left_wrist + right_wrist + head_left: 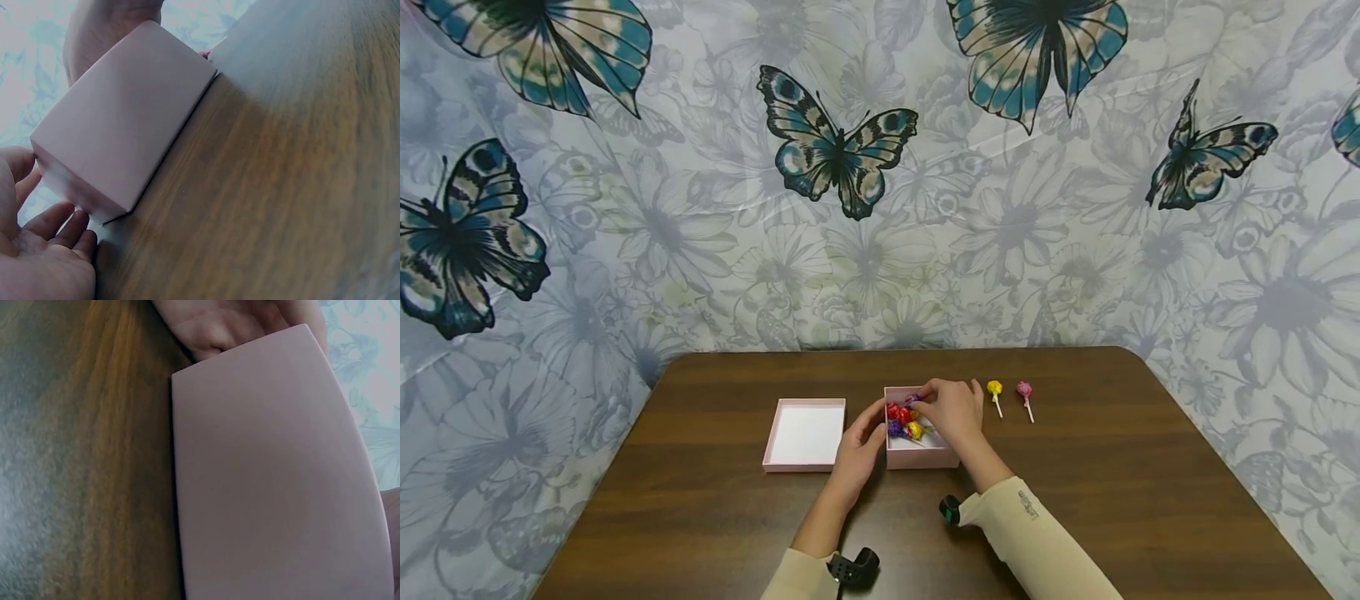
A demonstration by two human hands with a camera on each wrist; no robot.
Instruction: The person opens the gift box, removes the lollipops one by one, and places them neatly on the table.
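In the head view, a pink box holds several lollipops in red, purple and yellow wrappers. My right hand reaches over its right side and pinches a purple-wrapped lollipop near the back left of the box. My left hand rests against the box's left side, its fingers loosely bent along that wall. The left wrist view shows the fingers touching the end of the box. In the right wrist view the box wall hides my right fingertips.
A pink-rimmed lid lies left of the box, white inside facing up. On the right, a yellow lollipop and a pink lollipop lie on the brown wooden table. Butterfly-patterned cloth hangs behind the table.
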